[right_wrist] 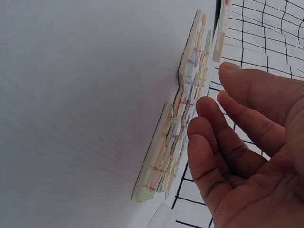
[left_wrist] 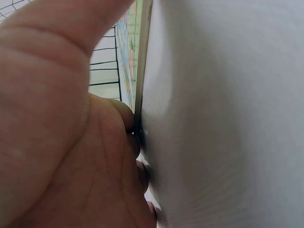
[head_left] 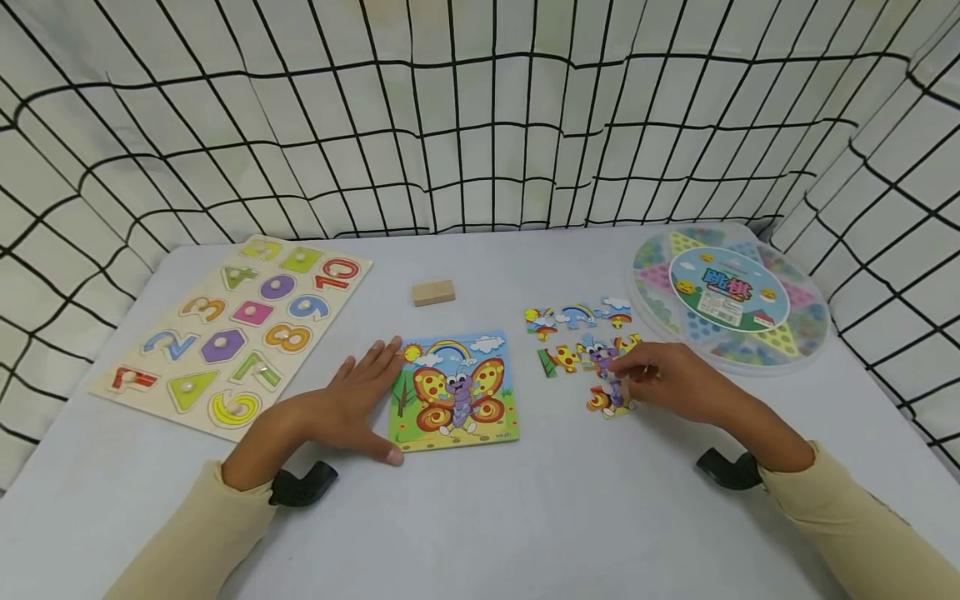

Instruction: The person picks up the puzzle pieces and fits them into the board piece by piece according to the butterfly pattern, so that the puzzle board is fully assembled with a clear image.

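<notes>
Jigsaw pieces (head_left: 579, 316) lie in a loose cluster on the white table (head_left: 480, 525), right of centre. Top row: sun, rainbow, cloud. Below: a green-edged bit, yellow wing parts, the purple butterfly face; lowest, an orange spiral with some body.

Right hand (head_left: 678, 383) is at the cluster's right side, partly covering it. Fingers loosely bent, thumb apart from them, narrow gap; nothing visible between the tips in the right wrist view. Whether a fingertip touches a piece, cannot tell.

Butterfly picture board (head_left: 463, 400) lies flat, left of the pieces. Left hand (head_left: 345, 408) rests along its left edge, fingers straight and spread wide, thumb at the near corner; holds nothing.

Further out: small wooden block (head_left: 432, 292) beyond the picture board. Number-and-shape board (head_left: 253, 336) lies slanted at far left, knobs on its shapes. Round game box (head_left: 727, 287), clear rim, blue label, at far right. Beige sleeves (head_left: 198, 525) on both arms. Black grid netting (head_left: 493, 125) surrounds the table's back and sides.
</notes>
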The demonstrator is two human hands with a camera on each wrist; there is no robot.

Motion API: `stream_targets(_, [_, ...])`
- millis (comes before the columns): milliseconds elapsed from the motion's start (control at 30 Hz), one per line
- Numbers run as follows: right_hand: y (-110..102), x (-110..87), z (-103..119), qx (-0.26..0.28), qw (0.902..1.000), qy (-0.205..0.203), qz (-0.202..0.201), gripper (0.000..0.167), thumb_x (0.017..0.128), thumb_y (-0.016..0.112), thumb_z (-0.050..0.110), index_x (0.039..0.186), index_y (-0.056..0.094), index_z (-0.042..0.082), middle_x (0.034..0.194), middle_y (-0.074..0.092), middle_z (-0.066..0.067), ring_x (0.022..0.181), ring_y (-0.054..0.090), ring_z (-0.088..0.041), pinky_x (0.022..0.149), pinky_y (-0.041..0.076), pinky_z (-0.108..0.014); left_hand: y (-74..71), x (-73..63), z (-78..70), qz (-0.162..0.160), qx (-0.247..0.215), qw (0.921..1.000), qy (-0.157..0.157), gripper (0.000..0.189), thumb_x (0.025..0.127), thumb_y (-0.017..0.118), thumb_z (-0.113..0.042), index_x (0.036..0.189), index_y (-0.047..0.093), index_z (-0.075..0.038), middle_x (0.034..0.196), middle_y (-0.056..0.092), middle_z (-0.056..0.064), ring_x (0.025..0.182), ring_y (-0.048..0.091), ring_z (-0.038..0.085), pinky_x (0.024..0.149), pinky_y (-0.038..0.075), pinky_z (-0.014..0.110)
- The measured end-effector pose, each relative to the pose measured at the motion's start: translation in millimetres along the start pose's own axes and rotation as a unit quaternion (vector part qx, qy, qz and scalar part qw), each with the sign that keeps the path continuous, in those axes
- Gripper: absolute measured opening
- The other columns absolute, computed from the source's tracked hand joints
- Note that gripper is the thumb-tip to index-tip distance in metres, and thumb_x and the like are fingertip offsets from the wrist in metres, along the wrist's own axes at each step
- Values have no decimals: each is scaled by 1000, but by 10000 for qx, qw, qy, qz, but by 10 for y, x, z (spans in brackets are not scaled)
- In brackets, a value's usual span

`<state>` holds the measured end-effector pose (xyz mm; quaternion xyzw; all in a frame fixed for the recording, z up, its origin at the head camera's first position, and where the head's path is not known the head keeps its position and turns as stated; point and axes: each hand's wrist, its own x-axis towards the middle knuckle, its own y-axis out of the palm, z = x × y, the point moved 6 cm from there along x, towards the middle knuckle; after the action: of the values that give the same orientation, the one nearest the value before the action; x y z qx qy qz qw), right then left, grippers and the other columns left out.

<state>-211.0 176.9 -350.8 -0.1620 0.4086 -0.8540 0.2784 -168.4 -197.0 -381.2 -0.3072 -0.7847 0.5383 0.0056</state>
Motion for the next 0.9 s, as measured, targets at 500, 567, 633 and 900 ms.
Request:
stream_targets(500, [135,34,-63,51,9978,256,604,36,82,76,2,116,68,6,95,60,3,84,51,-19,70,47,-27,-12,-13,-22,-16,-19,10000,21,131,67,79,-62,154,6,2,161,-9,16,145,-13,37,112,-4,62])
stream_targets(567, [139,45,-59,3,9975,262,649,35,82,76,2,116,68,6,96,60,3,86,52,-18,72,48,-28,-14,-16,-25,-20,-41,10000,36,131,67,79,-62,154,6,2,161,-9,16,145,-13,37,112,-4,62])
stream_targets(633, [134,53,-43,-96,9976,169,669,34,83,76,2,116,68,5,97,59,3,86,52,-17,72,48,-28,-14,-16,-21,-35,-72,10000,48,131,67,79,-62,154,6,2,161,-8,16,145,-12,37,111,-4,62])
stream_targets(900, [101,53,11,-384,9977,8,550,28,81,78,3,108,72,9,93,55,2,81,50,-16,67,46,-26,-14,-20,-31,-50,-94,9999,53,130,67,79,-61,154,7,2,161,-8,16,145,-12,37,111,-5,62])
